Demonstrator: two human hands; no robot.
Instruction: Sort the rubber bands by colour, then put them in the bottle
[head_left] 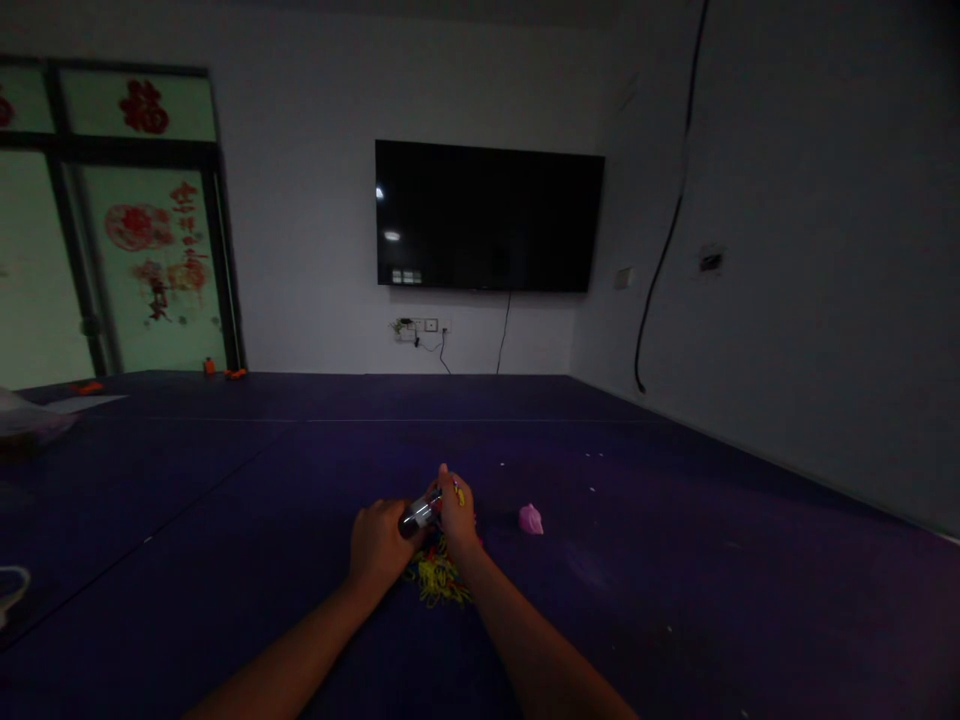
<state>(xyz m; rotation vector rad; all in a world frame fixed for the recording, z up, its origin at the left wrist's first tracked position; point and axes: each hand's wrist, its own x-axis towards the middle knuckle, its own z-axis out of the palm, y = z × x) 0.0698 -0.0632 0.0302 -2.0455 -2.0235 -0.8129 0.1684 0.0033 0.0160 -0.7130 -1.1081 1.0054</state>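
The smooth clear tube (pixel 424 512) could slip or twist if the left hand (pixel 379 545), curled round its dark lower end, loosens; the tilt might then spill anything inside onto the yellow loops (pixel 439 578) underneath. The tube sits at the frame's lower centre, shiny and see-through along its middle. The right hand (pixel 457 515) is bent closed at the upper end, beside a yellow scrap (pixel 459 494); in this dim view I cannot tell what it grips.

Black television (pixel 490 217), hanging cable (pixel 679 200), red decals (pixel 145 107)
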